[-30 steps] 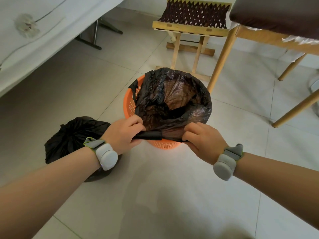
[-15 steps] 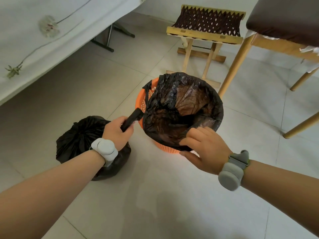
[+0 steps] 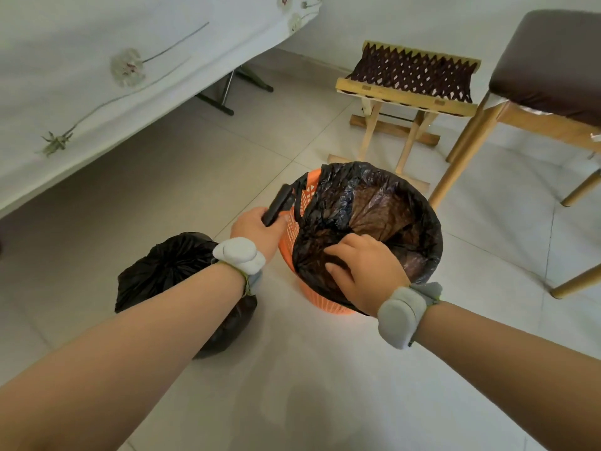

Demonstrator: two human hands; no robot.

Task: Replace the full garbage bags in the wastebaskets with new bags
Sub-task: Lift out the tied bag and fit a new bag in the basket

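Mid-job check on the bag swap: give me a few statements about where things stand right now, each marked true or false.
1. A black liner bag sits inside the orange wastebasket. True.
2. The left hand is empty. False: it grips a black roll.
3. A tied full bag lies on the floor to the left of the basket. True.
4. The right hand is holding the chair leg. False: it touches the liner at the basket's near rim.
5. The liner covers the whole rim. False: the orange rim shows bare on the left side.
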